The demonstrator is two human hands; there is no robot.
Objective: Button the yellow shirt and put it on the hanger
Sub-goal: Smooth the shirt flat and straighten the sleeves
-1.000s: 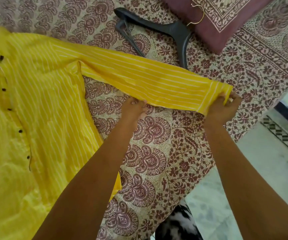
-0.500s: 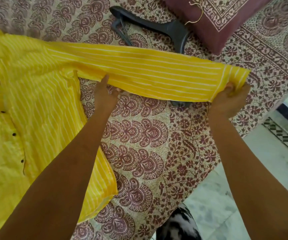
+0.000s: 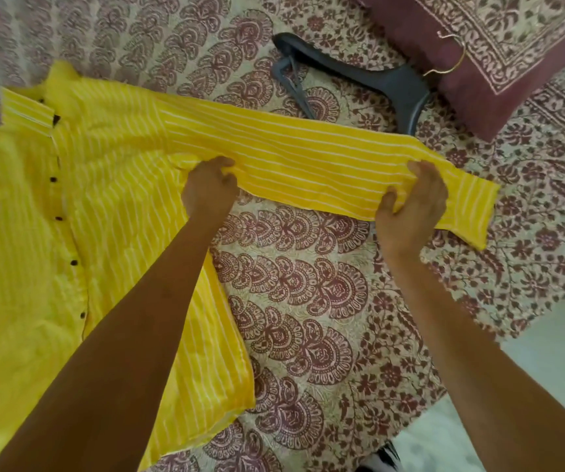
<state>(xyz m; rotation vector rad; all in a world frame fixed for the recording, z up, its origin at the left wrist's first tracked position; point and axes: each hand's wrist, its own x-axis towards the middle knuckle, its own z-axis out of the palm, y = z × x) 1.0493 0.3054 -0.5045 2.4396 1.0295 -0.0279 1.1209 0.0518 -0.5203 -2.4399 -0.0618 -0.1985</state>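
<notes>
The yellow shirt [image 3: 110,206] with white stripes lies spread on the patterned bed, several dark buttons running down its front at the left. Its sleeve [image 3: 308,165] stretches out to the right. My left hand [image 3: 209,189] grips the sleeve near the armpit. My right hand [image 3: 413,199] pinches the sleeve close to the cuff [image 3: 471,212]. A black hanger [image 3: 386,80] with a gold hook lies beyond the sleeve, partly on a pillow.
A maroon patterned pillow [image 3: 512,63] rests at the upper right. The printed bedsheet [image 3: 308,301] covers the bed, whose edge runs along the right. Pale floor [image 3: 546,352] shows at the lower right. A black-and-white patterned thing [image 3: 383,458] sits at the bottom edge.
The sleeve has come down lower toward the bed. My right hand has slid from the cuff end inward along the sleeve. My left hand has closed on the fabric near the armpit.
</notes>
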